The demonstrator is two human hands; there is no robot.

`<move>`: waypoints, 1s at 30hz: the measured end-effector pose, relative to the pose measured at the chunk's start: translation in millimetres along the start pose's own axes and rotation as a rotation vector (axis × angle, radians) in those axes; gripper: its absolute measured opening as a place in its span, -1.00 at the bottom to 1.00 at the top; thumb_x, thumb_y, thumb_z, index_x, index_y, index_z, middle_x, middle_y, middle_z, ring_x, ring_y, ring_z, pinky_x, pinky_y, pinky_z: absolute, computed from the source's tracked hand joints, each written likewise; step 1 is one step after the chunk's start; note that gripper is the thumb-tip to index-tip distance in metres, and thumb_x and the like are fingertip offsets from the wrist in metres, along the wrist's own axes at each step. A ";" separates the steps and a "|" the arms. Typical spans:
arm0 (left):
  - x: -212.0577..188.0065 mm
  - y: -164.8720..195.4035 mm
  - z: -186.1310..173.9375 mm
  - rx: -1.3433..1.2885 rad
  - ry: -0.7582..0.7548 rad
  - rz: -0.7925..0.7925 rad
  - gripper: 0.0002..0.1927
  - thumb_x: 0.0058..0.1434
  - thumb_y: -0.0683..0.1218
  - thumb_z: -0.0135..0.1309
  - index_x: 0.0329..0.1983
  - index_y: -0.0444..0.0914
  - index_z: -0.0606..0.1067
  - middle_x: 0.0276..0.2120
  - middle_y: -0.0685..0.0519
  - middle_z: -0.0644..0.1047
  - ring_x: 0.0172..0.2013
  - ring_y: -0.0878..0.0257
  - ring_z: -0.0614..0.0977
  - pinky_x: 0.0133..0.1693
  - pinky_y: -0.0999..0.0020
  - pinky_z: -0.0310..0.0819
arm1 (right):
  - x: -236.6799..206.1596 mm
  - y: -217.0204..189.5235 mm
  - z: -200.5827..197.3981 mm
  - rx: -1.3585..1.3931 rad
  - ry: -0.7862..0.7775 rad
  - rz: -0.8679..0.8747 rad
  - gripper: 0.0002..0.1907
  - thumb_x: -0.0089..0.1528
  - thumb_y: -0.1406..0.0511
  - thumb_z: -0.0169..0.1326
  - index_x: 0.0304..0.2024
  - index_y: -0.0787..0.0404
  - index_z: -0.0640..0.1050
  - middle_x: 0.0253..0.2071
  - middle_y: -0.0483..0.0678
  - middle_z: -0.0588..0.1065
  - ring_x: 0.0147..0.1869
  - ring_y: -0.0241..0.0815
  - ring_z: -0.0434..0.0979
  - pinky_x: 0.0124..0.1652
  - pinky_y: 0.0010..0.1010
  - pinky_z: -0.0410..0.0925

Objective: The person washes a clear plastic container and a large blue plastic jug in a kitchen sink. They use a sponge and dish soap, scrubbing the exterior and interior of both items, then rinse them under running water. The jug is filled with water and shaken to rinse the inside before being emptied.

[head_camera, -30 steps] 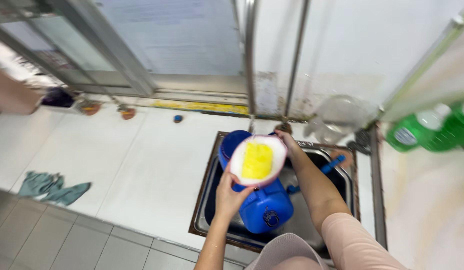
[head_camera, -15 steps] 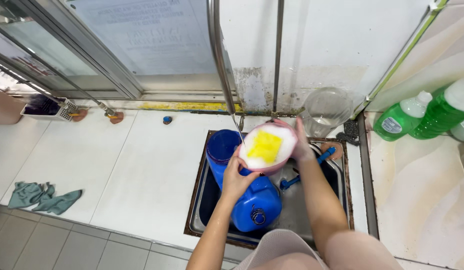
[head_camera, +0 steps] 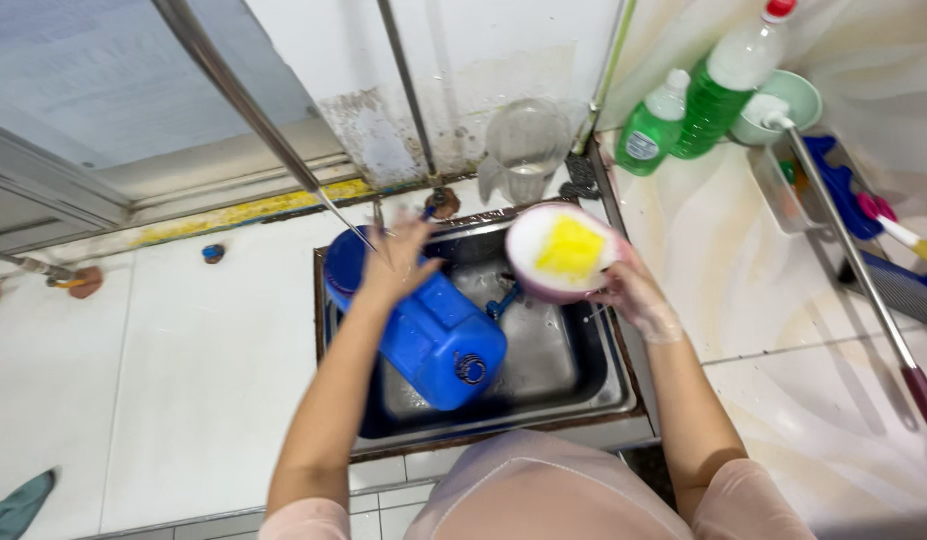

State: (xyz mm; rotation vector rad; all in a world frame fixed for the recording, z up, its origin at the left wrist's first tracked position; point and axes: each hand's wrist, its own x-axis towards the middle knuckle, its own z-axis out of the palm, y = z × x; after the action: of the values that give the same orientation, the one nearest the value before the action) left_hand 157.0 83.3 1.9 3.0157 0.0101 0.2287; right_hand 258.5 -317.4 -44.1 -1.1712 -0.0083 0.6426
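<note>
My right hand (head_camera: 639, 298) grips a round white-and-pink bowl (head_camera: 544, 275) by its lower rim, over the right side of the steel sink (head_camera: 559, 360). A yellow sponge (head_camera: 571, 248) lies inside the bowl. My left hand (head_camera: 399, 262) is raised with fingers spread, holding nothing, just above a blue plastic jerrycan (head_camera: 439, 340) that lies on its side in the sink. A thin metal faucet pipe (head_camera: 254, 115) slants down toward the left hand.
A clear glass jug (head_camera: 529, 145) stands behind the sink. Two green detergent bottles (head_camera: 684, 105) and a pale green bowl (head_camera: 799, 100) sit on the marbled counter to the right, with brushes and a long handle (head_camera: 864, 270). White tiled counter extends left.
The left hand has let go of the bowl and moved left over the blue jerrycan. The right hand now holds the bowl alone, shifted to the right. The view swung to the right.
</note>
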 end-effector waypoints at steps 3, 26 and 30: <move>-8.3 -31.4 -15.0 0.202 -0.161 -0.309 -0.05 -0.07 0.35 0.22 0.42 0.08 0.24 0.44 -0.14 0.09 0.40 -0.19 -0.01 0.16 -0.67 -0.33 | -30.6 -1.2 -58.0 -0.030 0.174 -0.063 -0.18 0.12 0.45 -0.20 0.46 -0.10 0.26 0.17 0.02 0.48 0.03 0.00 0.56 -0.25 -0.15 0.56; -41.8 -19.5 33.4 -0.097 0.062 -0.388 -0.29 0.04 0.19 0.10 0.31 0.01 0.39 0.40 -0.19 0.18 0.46 -0.28 -0.02 0.31 -0.52 -0.27 | 110.6 49.5 90.9 -0.670 -0.135 -0.808 -0.70 0.22 0.50 0.06 0.01 0.27 0.55 0.09 -0.01 0.31 0.07 -0.22 0.47 0.04 -0.45 0.40; -35.5 8.4 10.8 0.046 0.102 -0.722 -0.17 0.08 0.25 0.11 0.46 0.19 0.19 0.52 -0.17 -0.05 0.46 -0.39 -0.14 0.19 -0.72 -0.34 | 184.4 81.2 232.2 -0.391 -0.242 0.160 -0.72 0.31 0.36 -0.03 0.05 0.05 0.53 -0.09 -0.20 0.50 -0.04 -0.32 0.43 -0.06 -0.37 0.32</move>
State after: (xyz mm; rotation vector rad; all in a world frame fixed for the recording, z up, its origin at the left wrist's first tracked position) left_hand 123.5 73.2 -13.0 2.8053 1.0881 0.3011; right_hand 296.0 -14.0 -76.8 -1.4717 -0.2573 0.9511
